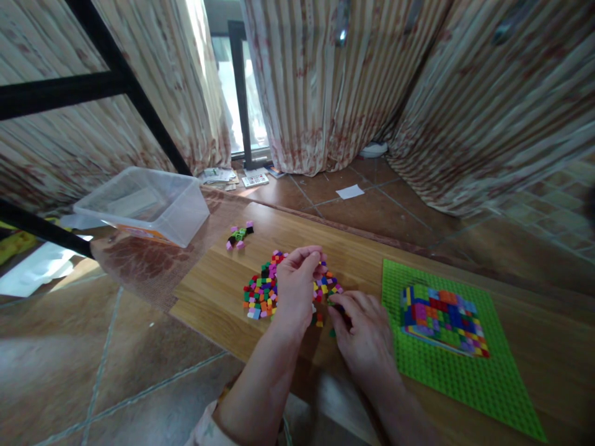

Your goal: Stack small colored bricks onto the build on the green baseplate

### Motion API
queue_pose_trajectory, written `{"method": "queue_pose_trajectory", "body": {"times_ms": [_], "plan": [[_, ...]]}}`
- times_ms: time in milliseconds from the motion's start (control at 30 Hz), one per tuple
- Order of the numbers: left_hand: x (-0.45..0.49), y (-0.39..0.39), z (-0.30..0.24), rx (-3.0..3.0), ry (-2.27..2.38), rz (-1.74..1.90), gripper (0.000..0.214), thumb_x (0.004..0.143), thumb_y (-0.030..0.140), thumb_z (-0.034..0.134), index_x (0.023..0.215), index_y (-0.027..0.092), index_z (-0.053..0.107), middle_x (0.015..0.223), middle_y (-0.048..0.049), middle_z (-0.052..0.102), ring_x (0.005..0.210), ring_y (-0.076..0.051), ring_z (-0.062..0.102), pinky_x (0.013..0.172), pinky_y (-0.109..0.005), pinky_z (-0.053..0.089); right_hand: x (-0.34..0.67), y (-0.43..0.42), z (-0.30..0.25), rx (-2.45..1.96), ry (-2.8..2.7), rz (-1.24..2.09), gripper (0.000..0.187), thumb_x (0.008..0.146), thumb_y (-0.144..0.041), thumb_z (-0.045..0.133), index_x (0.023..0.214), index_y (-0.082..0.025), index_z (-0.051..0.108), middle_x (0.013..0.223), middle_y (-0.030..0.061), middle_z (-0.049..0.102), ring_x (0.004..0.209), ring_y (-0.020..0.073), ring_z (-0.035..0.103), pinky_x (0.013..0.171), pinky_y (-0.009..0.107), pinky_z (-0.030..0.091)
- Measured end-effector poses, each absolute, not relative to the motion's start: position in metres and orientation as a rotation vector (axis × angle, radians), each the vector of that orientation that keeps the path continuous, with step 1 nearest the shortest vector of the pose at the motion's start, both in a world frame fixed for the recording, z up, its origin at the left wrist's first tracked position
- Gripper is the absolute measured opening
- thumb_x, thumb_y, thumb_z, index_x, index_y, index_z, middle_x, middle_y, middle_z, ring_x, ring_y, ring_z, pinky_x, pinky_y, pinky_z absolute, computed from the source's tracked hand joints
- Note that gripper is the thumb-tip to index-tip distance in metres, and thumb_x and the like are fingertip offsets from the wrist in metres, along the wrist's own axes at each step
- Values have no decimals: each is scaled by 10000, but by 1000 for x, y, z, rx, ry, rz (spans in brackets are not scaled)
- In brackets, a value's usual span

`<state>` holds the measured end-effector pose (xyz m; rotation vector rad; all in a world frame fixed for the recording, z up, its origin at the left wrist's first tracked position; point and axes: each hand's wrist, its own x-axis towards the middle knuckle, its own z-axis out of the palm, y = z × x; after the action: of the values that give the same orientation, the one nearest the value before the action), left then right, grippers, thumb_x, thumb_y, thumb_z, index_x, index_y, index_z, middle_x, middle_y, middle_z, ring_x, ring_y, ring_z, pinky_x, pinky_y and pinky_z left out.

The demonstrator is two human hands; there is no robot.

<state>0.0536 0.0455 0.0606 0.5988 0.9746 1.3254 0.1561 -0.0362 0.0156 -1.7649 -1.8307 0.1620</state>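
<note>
Small multicoloured building blocks lie in a loose pile on the wooden table. Over the pile is my left hand, its thumb and fingertips pressed together; whatever is between them is too small or hidden. My right hand is at the pile's right edge, thumb and fingers curled inward in a pinch. Some green shows by its fingertips, but I cannot make out what it holds. To the right, a green baseplate carries a block-built structure of many colours, with a patchwork top and layered sides.
A small cluster of pink, black and lime pieces sits at the table's far left. Beyond the left end stands a clear plastic bin. Black metal bars cross the upper left. Striped curtains hang behind, and a white paper lies on the tiled floor.
</note>
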Motion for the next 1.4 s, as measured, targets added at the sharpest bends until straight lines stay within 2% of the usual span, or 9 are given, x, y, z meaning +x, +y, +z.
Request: {"method": "queue_pose_trajectory", "body": {"times_ms": [267,467,733,933,1100,1233,1400], "plan": [[54,46,60,605,983,1317,104,671,214,696,748,145,690,689,-2,673,539,-62,549,568,-194,407,156,-34,12,-1669,-1816,171,99,887,-250,561,904,-232,658,1046,56,672,987,243,551,826,387,405],[55,46,58,609,988,1304,106,666,208,701,752,146,695,690,-3,677,541,-62,551,553,-189,401,154,-35,15,-1615,-1839,245,112,886,-180,547,897,-224,649,976,37,687,971,225,557,846,379,402],[55,45,55,637,1006,1277,138,665,224,718,782,151,708,720,-13,697,561,-69,569,582,-194,426,154,-35,16,-1599,-1843,236,172,894,-176,528,1015,-217,643,964,51,671,959,227,544,835,371,414],[55,45,57,647,1005,1264,170,639,220,747,785,142,707,714,-10,694,569,-67,567,577,-183,424,151,-34,17,-1651,-1857,253,162,904,-166,516,973,-212,655,945,56,641,930,224,519,821,361,402],[54,47,57,654,993,1266,220,597,220,783,783,129,708,727,-7,692,612,-69,574,591,-169,433,148,-33,19,-1639,-1816,282,78,886,-155,552,903,-195,617,900,43,630,891,216,516,789,357,396],[57,47,56,671,990,1258,246,591,221,797,800,132,704,745,1,687,621,-69,573,595,-166,441,149,-35,30,-1553,-1741,243,69,902,-155,546,909,-198,599,873,30,640,856,197,531,770,337,413],[67,39,56,860,944,1199,226,676,259,760,866,150,702,791,-4,694,621,-76,572,605,-186,456,180,-47,66,-1467,-1566,110,107,925,-168,536,983,-213,613,901,19,671,862,163,581,804,308,455]]}}
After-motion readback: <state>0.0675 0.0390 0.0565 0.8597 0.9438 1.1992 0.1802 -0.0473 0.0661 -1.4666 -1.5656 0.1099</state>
